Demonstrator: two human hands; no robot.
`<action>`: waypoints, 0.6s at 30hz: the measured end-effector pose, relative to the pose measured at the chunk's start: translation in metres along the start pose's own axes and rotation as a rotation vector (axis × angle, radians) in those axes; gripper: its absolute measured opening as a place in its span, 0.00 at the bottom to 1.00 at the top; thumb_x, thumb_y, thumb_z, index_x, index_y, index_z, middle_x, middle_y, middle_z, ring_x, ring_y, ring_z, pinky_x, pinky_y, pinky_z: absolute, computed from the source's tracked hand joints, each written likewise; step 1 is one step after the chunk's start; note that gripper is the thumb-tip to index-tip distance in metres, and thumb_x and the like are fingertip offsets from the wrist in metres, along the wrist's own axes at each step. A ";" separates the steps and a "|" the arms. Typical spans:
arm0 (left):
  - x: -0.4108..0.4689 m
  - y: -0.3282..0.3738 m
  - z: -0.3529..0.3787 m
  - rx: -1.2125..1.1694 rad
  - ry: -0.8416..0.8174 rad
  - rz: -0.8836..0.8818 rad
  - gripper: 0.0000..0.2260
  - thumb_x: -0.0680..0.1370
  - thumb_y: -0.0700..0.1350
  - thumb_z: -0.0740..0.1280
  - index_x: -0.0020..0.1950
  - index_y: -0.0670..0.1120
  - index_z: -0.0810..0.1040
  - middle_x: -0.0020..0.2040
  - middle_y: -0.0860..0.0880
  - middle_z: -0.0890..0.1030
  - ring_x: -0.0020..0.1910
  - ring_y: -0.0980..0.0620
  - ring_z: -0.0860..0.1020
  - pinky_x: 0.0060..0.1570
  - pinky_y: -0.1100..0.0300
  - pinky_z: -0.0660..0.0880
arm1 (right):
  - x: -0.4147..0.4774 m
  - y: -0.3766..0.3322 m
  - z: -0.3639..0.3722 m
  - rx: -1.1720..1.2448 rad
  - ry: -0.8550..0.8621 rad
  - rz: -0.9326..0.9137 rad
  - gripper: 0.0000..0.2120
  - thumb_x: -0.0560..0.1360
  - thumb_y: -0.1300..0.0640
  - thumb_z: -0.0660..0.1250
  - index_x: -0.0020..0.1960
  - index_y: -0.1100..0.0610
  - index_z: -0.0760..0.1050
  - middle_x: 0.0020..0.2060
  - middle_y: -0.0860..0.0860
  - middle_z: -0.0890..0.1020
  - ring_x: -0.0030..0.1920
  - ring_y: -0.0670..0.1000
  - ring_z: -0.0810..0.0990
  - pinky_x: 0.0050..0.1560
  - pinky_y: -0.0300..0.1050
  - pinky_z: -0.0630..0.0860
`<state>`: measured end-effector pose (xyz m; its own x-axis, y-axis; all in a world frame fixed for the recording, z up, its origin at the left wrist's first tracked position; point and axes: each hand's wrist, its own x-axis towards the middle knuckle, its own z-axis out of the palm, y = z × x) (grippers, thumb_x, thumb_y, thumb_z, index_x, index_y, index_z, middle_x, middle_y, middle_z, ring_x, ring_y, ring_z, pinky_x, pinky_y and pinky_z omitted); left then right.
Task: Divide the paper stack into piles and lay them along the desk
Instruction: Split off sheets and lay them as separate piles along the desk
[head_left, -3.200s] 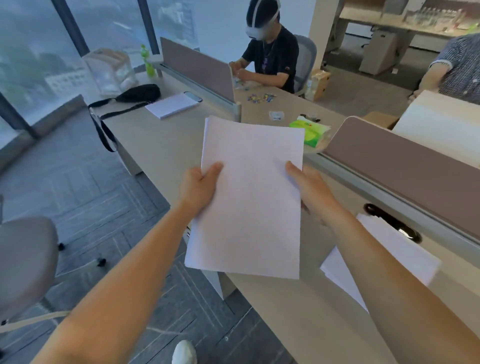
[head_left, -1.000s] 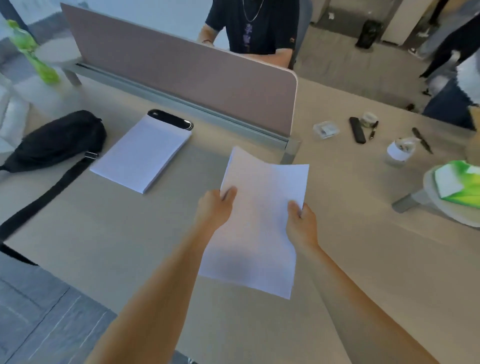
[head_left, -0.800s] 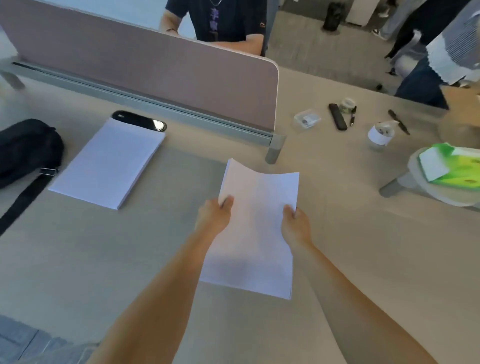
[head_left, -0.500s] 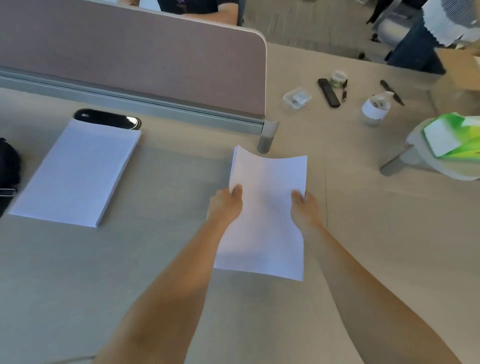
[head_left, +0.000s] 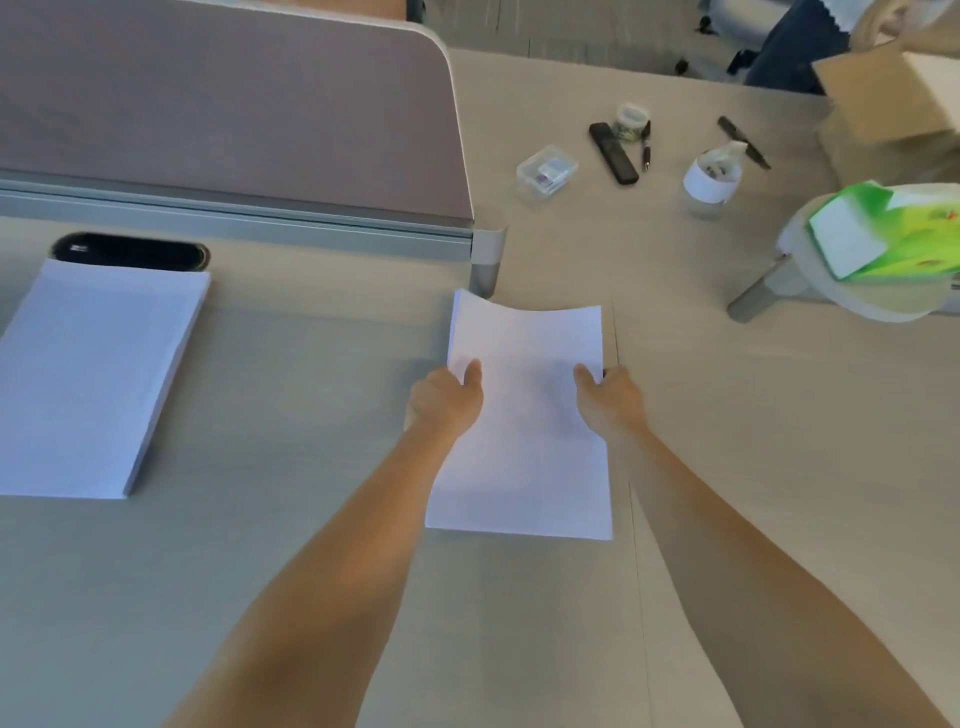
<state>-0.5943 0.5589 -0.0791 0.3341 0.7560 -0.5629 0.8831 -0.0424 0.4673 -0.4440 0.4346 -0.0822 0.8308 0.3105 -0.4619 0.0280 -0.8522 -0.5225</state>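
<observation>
Whereas a second ago the thin sheaf of white paper sheets (head_left: 524, 415) was carried clear above the pale wood-grain tabletop (head_left: 727, 415), its near edge now lies on or just above that surface, to judge by the tight shadow under it. The far edge is bowed upward between the hands. This indicates that the set-down of this pile is nearly complete; release has not yet occurred.

The left hand (head_left: 447, 402) is closed on the sheaf's left edge, thumb on top. The right hand (head_left: 608, 397) is closed on the right edge in the same manner. The sheaf extends from between the hands back toward the forearms.

To the left of the left hand, well apart from it, a thicker white paper stack (head_left: 93, 374) lies flat on the tabletop, its far edge touching a black oval cable grommet (head_left: 130, 252). Beyond the hands stands a mauve fabric divider panel (head_left: 234, 114). Beyond and to the right of the right hand lies a green tissue pack (head_left: 893, 234).
</observation>
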 end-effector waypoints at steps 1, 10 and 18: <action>-0.002 0.001 -0.001 0.011 0.003 -0.022 0.34 0.80 0.64 0.51 0.70 0.36 0.65 0.66 0.38 0.74 0.65 0.38 0.74 0.59 0.49 0.71 | 0.000 0.001 -0.004 -0.029 -0.001 -0.007 0.27 0.80 0.43 0.58 0.68 0.64 0.65 0.64 0.59 0.75 0.62 0.61 0.76 0.51 0.47 0.71; -0.072 0.011 -0.015 -0.122 0.046 -0.084 0.32 0.80 0.63 0.53 0.73 0.39 0.62 0.71 0.41 0.69 0.69 0.40 0.70 0.64 0.49 0.67 | -0.034 0.023 -0.063 0.017 -0.067 -0.199 0.18 0.78 0.44 0.61 0.54 0.60 0.72 0.48 0.53 0.78 0.46 0.55 0.77 0.41 0.45 0.72; -0.217 0.065 -0.003 -0.750 -0.124 -0.062 0.20 0.77 0.60 0.65 0.59 0.46 0.76 0.52 0.47 0.80 0.46 0.46 0.79 0.53 0.53 0.76 | -0.101 0.087 -0.181 0.402 -0.293 -0.287 0.12 0.73 0.50 0.65 0.35 0.54 0.77 0.32 0.53 0.82 0.40 0.60 0.82 0.47 0.56 0.80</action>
<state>-0.6106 0.3936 0.0755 0.3649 0.6619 -0.6548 0.4560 0.4861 0.7455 -0.4247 0.2532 0.0490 0.6307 0.6582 -0.4111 -0.0317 -0.5074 -0.8611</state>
